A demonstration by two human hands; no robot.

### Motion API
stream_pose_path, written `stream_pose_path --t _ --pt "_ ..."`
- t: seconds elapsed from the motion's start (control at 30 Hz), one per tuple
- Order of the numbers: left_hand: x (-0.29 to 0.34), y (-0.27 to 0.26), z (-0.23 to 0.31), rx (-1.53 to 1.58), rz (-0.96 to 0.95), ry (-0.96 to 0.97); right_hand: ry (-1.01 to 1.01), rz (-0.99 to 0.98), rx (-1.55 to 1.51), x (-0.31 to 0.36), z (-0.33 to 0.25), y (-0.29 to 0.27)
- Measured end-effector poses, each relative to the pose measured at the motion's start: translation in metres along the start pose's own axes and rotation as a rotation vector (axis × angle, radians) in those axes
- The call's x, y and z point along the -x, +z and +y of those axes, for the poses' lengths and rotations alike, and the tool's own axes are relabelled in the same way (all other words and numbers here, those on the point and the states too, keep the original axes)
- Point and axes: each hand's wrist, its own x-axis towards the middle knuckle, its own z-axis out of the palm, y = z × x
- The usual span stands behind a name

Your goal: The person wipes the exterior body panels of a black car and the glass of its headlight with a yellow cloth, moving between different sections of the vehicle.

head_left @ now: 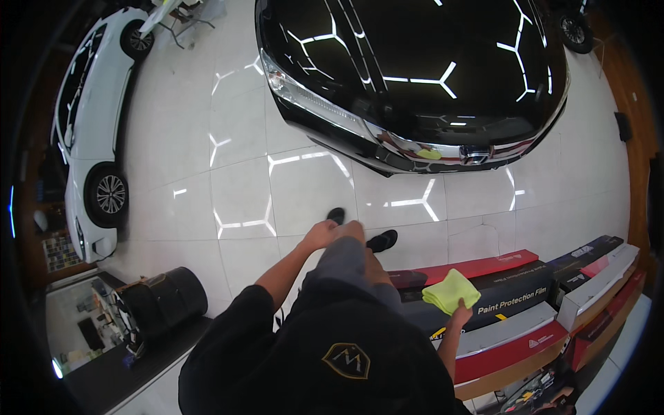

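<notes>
Pale tiled floor, glossy; branching light reflections; brown strip, right.

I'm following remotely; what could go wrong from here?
The yellow-green cloth in the right hand may catch on the long boxes it overlaps in this view; contact is unclear. A sidestep right might bump those boxes, which look close to the right leg. The glossy tiled floor, bright with reflections, could let the dark footwear slip.

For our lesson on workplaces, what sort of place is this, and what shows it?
Probably a car-care workshop: a black car and a white car stand indoors, long boxes lie nearby, and the right hand holds a yellow-green cloth.
</notes>
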Motion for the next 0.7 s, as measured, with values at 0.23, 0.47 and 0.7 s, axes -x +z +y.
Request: stream_pose_path --t 0.23,0.47,0.7 --pt "-0.036 0.073 0.089 -0.226 -0.204 0.143 0.272 0.181 -0.435 -0.087 -0.049 -0.087" --pt "-0.102 0.136 0.166 -0.509 -0.478 -0.055 0.270 0.024 -0.528 -0.218 -0.148 -0.109" --pt "-0.164 0.222 0.380 -0.526 -0.448 0.129 0.250 0.054 -0.590 -0.352 -0.222 -0.213"
